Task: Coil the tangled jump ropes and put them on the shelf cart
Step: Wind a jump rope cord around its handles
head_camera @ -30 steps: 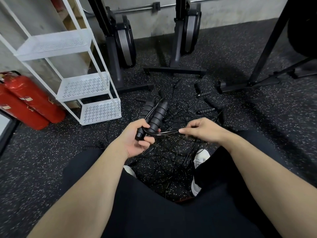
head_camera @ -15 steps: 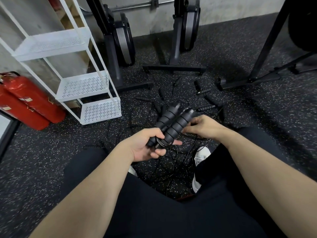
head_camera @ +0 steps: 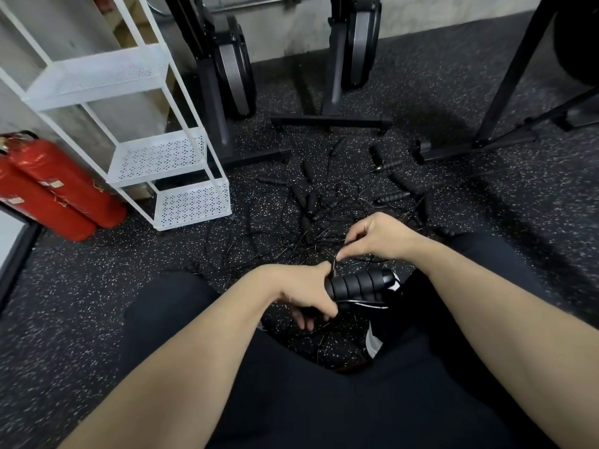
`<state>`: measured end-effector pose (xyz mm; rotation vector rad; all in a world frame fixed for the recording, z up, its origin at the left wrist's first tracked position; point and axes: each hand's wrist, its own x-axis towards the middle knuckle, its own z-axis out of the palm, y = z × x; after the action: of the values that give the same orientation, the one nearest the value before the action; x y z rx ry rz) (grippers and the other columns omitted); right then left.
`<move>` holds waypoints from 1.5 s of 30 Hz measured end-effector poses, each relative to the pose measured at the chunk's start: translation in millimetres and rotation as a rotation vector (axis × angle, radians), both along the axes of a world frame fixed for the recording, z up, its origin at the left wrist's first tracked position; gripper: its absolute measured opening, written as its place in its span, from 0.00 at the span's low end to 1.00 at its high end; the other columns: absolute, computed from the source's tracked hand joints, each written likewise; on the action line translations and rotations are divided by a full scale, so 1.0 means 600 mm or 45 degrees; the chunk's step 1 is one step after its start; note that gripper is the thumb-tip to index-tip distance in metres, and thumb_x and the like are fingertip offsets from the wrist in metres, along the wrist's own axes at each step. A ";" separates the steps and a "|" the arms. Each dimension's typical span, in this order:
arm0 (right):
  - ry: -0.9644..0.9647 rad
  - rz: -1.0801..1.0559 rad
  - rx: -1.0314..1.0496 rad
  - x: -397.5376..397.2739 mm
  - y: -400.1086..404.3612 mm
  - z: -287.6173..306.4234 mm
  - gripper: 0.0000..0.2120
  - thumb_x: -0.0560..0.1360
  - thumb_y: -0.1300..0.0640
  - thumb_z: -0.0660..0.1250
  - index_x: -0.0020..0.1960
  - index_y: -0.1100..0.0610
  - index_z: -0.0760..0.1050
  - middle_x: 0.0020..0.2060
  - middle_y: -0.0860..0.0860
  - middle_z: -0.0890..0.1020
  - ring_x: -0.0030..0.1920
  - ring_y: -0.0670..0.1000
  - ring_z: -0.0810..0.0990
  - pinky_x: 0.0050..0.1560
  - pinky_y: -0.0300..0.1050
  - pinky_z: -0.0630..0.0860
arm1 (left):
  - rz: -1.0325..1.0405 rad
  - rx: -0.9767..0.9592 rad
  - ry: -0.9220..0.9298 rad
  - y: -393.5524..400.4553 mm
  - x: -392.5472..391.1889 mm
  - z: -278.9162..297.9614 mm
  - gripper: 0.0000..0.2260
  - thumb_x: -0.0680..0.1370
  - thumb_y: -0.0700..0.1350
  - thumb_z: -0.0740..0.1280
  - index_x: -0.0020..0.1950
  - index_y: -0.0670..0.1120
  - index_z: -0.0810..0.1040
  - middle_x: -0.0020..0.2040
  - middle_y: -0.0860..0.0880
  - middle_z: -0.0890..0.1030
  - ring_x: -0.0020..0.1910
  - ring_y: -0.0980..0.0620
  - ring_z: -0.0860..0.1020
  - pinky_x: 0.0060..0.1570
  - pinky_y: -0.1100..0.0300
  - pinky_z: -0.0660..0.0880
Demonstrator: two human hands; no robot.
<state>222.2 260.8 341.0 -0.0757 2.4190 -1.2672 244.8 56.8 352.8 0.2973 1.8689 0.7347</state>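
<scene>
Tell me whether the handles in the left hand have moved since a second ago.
Yes. The handles now lie sideways, pointing right, and sit nearer the person, farther from the white shelf cart. The left hand grips them.

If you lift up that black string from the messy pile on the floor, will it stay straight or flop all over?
Probably flop: the thin cord lies in loose loops and curls, so it looks bendy. It likely drags others along, since the strands cross in a tangle. The ribbed handles in the left hand look thicker and stiff, so they would likely dangle as weights.
</scene>
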 end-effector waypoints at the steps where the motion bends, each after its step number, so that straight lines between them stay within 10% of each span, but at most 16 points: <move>1: 0.011 -0.011 0.012 0.000 -0.003 -0.001 0.14 0.64 0.45 0.83 0.38 0.53 0.84 0.25 0.48 0.72 0.28 0.48 0.64 0.31 0.42 0.62 | 0.010 -0.032 0.030 0.003 0.001 -0.004 0.24 0.77 0.35 0.70 0.67 0.43 0.61 0.45 0.44 0.80 0.33 0.48 0.81 0.29 0.56 0.81; 18: 0.557 -0.146 0.353 0.019 -0.045 -0.009 0.17 0.71 0.37 0.74 0.32 0.43 0.71 0.32 0.44 0.80 0.37 0.47 0.78 0.40 0.46 0.74 | 0.353 -0.008 0.558 -0.009 -0.031 -0.037 0.17 0.72 0.40 0.72 0.59 0.51 0.73 0.50 0.47 0.81 0.42 0.44 0.86 0.40 0.48 0.85; 26: 0.578 -0.132 0.357 0.028 -0.049 -0.008 0.15 0.72 0.39 0.75 0.35 0.46 0.75 0.32 0.44 0.80 0.38 0.47 0.77 0.41 0.45 0.72 | -0.078 -0.229 0.719 -0.003 -0.023 -0.035 0.46 0.79 0.47 0.70 0.83 0.44 0.40 0.40 0.50 0.76 0.33 0.53 0.74 0.30 0.57 0.68; 28: 0.619 -0.077 0.366 0.034 -0.058 -0.010 0.15 0.72 0.40 0.74 0.35 0.48 0.75 0.32 0.44 0.80 0.38 0.46 0.77 0.40 0.44 0.72 | -0.105 -0.248 0.759 0.000 -0.020 -0.043 0.43 0.78 0.48 0.71 0.82 0.44 0.45 0.42 0.48 0.78 0.32 0.50 0.76 0.29 0.56 0.69; 32: 0.637 0.095 0.325 0.048 -0.079 -0.013 0.15 0.74 0.40 0.72 0.38 0.50 0.78 0.33 0.43 0.81 0.38 0.46 0.77 0.41 0.44 0.72 | 0.207 -0.078 0.576 -0.009 -0.033 -0.056 0.21 0.76 0.48 0.70 0.60 0.50 0.62 0.52 0.44 0.80 0.30 0.47 0.80 0.26 0.56 0.74; 40: 0.504 0.234 0.696 0.036 -0.082 0.006 0.15 0.83 0.41 0.57 0.59 0.45 0.79 0.45 0.47 0.84 0.46 0.53 0.81 0.43 0.45 0.71 | 0.827 0.073 0.252 -0.030 -0.042 -0.057 0.19 0.79 0.41 0.71 0.65 0.51 0.67 0.54 0.44 0.80 0.28 0.51 0.80 0.29 0.58 0.78; 45: 0.192 0.144 0.388 0.033 -0.100 -0.005 0.18 0.84 0.44 0.57 0.51 0.55 0.78 0.36 0.47 0.78 0.41 0.52 0.78 0.42 0.47 0.71 | 1.179 0.362 0.055 -0.026 -0.040 -0.062 0.20 0.78 0.35 0.73 0.67 0.46 0.71 0.59 0.42 0.79 0.47 0.46 0.82 0.39 0.49 0.84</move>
<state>242.3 200.8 338.0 -0.2240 2.6664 -0.8607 220.6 41.3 315.4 -0.4244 1.9040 1.6251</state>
